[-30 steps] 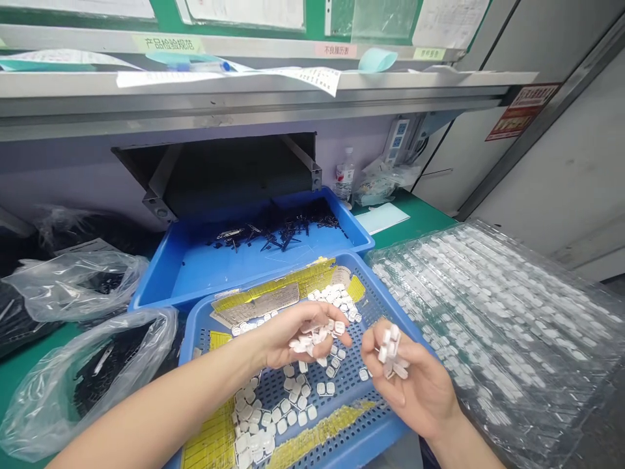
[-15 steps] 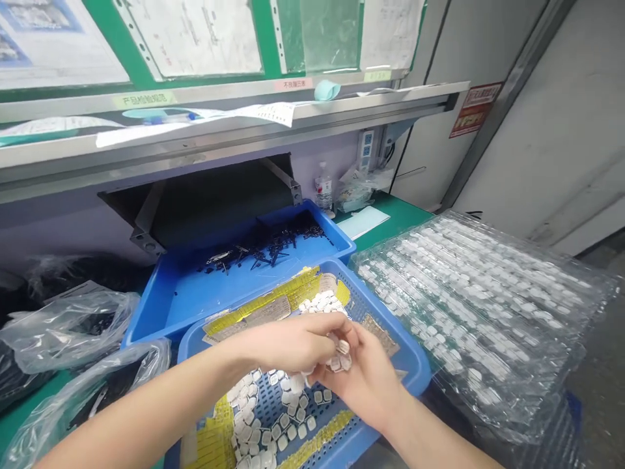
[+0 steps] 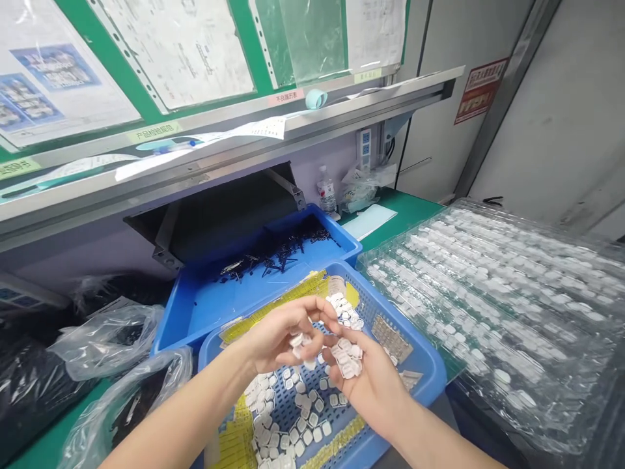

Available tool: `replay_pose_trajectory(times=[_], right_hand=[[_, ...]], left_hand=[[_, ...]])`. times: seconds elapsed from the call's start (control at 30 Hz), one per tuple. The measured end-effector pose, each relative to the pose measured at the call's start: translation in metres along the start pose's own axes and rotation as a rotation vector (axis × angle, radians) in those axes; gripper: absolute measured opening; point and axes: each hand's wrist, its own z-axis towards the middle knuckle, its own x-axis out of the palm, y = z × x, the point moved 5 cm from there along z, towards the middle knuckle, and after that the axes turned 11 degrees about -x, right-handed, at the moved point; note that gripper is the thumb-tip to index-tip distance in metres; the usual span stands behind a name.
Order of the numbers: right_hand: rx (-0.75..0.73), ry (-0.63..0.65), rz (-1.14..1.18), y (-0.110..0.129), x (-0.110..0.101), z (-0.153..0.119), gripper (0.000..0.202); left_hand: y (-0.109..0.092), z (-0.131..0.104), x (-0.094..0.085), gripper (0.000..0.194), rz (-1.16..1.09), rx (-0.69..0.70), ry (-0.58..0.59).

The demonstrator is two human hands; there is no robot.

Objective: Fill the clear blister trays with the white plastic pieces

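Over a blue perforated basket (image 3: 436,374), my right hand (image 3: 374,378) is turned palm up and cupped around a small heap of white square plastic pieces (image 3: 347,359). My left hand (image 3: 280,329) curls its fingers around several more white pieces (image 3: 299,344). Its fingertips come close to those of the right hand; whether they touch is unclear. Below, loose white pieces (image 3: 266,417) are spread over the basket's bottom, with another pile (image 3: 347,311) in its far corner. My hands and forearms hide part of the basket.
Behind the basket stands a blue tray (image 3: 195,319) with small black parts. Stacked clear plastic trays (image 3: 512,293) filled with white pieces lie to the right. Plastic bags (image 3: 110,335) crowd the left, and a metal shelf (image 3: 234,159) runs overhead. A water bottle (image 3: 326,190) stands at the back.
My hands have moved apart from their overlapped position, the left one drawing left with white pieces in its fingers. The heap in my right palm now shows openly. The view has shifted slightly.
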Motion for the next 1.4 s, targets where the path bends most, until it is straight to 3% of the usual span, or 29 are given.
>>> replay_pose_trajectory(times=[0.13, 0.23, 0.37, 0.57, 0.87, 1.1, 1.27, 1.4], right_hand=[[-0.025, 0.033, -0.214, 0.001, -0.001, -0.008, 0.022], [-0.040, 0.103, -0.442, 0.001, 0.003, -0.014, 0.019], [-0.099, 0.289, -0.681, 0.000, 0.011, -0.018, 0.018], [-0.205, 0.443, -0.804, 0.000, 0.015, -0.019, 0.025], [-0.223, 0.436, -0.695, -0.004, 0.005, -0.016, 0.031], [-0.211, 0.426, -0.606, 0.000, 0.012, -0.019, 0.028], [-0.247, 0.315, -0.565, 0.002, 0.012, -0.016, 0.027], [-0.280, 0.237, -0.582, 0.004, 0.009, -0.015, 0.027]], left_hand=[[0.003, 0.000, -0.009, 0.020, -0.106, 0.062, -0.134], [0.004, -0.001, -0.005, 0.016, -0.101, 0.065, -0.141], [0.004, -0.001, 0.002, 0.016, -0.087, 0.044, -0.124], [0.009, -0.003, 0.002, 0.017, -0.016, 0.000, -0.173], [0.010, -0.005, 0.006, 0.013, -0.009, 0.031, -0.253], [0.010, -0.005, 0.007, 0.011, 0.008, 0.121, -0.352], [0.019, 0.001, 0.010, 0.011, 0.002, 0.218, -0.417], [0.021, -0.001, 0.014, 0.010, 0.128, 0.319, -0.500]])
